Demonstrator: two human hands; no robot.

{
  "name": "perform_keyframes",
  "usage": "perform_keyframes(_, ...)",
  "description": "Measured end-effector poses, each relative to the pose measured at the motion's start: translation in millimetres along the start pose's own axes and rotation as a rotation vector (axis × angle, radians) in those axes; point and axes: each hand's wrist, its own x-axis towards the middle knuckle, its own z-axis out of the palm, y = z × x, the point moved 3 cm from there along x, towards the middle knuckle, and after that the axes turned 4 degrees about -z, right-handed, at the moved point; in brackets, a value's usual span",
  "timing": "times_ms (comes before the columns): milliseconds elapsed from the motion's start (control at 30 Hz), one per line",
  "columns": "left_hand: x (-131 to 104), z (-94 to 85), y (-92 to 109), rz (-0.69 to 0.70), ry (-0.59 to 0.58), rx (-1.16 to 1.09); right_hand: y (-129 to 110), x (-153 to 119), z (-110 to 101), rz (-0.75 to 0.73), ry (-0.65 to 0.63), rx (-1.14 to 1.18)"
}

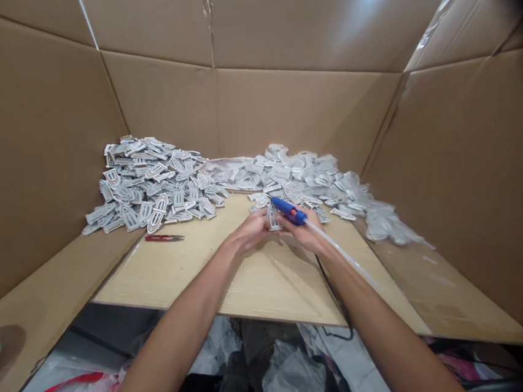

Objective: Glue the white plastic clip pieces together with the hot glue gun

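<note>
Near the middle of the board, my left hand (254,230) is closed on a small grey-white arched piece (273,218), held upright by its side. My right hand (305,230) is wrapped round a blue glue gun (289,210), whose tip points up and left, just above the piece. A long clear glue stick (341,251) runs back from the gun over my right wrist, and a black cord (329,282) hangs below that hand. Loose arched pieces lie right behind both hands.
A large heap of arched pieces (158,181) stands at the back left. Plastic-wrapped pieces (305,173) spread along the back and right. Red-handled snips (164,237) lie on the wooden board (194,270). Tall cardboard walls (308,105) enclose the board.
</note>
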Motion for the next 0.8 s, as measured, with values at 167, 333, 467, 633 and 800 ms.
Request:
perform_keyframes(167, 0.4, 0.2, 0.4, -0.01, -0.015, 0.021, -1.6, -0.9, 0.0, -0.053, -0.018, -0.05)
perform_keyframes(333, -1.1, -2.4, -0.5, 0.045, 0.029, 0.058, -1.3, -2.8, 2.7, -0.096, 0.018, -0.101)
perform_keyframes(467, 0.9, -6.9, -2.2, 0.088, 0.034, 0.101, -1.6, -4.5, 5.7, -0.184, 0.084, -0.19)
perform_keyframes(633, 4.5, -7.6, -2.9, 0.134, 0.012, 0.093, 4.8, -4.8, 6.9, -0.124, 0.166, -0.183)
perform_keyframes(800, 5.7, -5.6, -3.3, 0.093, 0.043, -0.012, 0.4, -5.7, 6.6, -0.095, 0.158, -0.129)
